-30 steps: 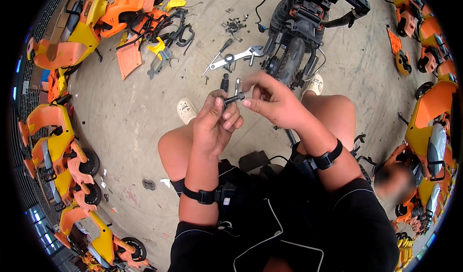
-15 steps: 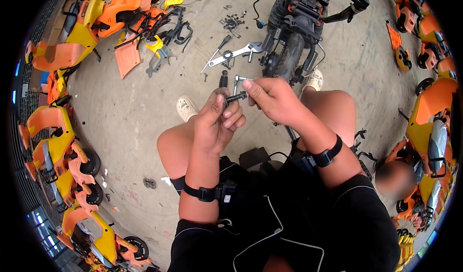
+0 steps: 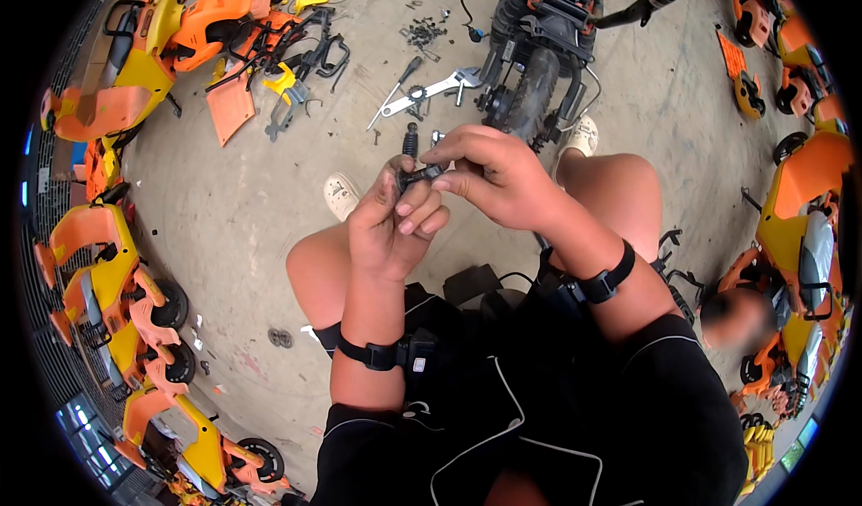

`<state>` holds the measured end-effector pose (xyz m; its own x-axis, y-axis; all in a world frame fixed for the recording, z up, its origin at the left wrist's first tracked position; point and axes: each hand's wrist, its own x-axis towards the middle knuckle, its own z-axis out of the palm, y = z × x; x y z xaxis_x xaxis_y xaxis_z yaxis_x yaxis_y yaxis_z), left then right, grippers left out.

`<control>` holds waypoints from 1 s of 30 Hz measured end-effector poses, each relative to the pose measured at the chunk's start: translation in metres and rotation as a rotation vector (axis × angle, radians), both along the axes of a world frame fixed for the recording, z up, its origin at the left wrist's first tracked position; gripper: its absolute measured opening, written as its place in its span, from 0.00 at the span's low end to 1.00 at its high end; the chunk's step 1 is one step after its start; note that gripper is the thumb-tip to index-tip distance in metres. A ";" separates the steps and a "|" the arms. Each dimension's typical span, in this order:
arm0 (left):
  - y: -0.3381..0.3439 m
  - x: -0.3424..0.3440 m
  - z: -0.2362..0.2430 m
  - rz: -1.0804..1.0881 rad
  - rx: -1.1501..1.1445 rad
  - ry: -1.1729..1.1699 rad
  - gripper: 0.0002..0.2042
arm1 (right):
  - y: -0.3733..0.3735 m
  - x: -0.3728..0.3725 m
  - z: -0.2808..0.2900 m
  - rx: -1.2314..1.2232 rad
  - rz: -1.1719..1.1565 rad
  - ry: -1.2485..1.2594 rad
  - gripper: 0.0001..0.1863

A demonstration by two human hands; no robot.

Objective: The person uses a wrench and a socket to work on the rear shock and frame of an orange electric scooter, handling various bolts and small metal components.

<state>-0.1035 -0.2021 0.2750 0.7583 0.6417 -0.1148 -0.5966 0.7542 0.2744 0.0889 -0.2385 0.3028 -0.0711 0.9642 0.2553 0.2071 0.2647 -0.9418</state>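
Observation:
Between my hands is a dark, bolt-like metal part (image 3: 420, 176). My left hand (image 3: 395, 232) is closed round it, with the thumb and fingers gripping its left end. My right hand (image 3: 507, 172) pinches the right end between thumb and fingers, covering part of it. Just beyond my left fingertips a black ribbed rod (image 3: 410, 140), much like a small shock absorber, appears to lie on the floor. A shiny metal tool (image 3: 436, 138) beside it is mostly hidden behind my right hand.
Ahead lie a large adjustable wrench (image 3: 440, 90), a screwdriver (image 3: 407, 75) and a heap of small fasteners (image 3: 425, 32). A partly stripped scooter frame with a tyre (image 3: 536, 88) stands at front right. Orange and yellow scooters (image 3: 99, 246) line both sides; a person's head (image 3: 738, 317) shows at right.
My right hand has come left and turned over the part, its fingers now on the part's end. The floor things sit slightly higher and further left in view.

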 end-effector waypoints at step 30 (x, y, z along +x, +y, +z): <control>-0.003 0.001 0.029 -0.051 1.104 0.812 0.10 | -0.013 0.019 -0.046 -0.757 0.427 0.942 0.16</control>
<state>-0.1023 -0.2047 0.3040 0.7490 0.6625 0.0138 0.0401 -0.0661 0.9970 0.1081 -0.2516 0.2566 -0.5012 0.8357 -0.2244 -0.5866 -0.5188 -0.6219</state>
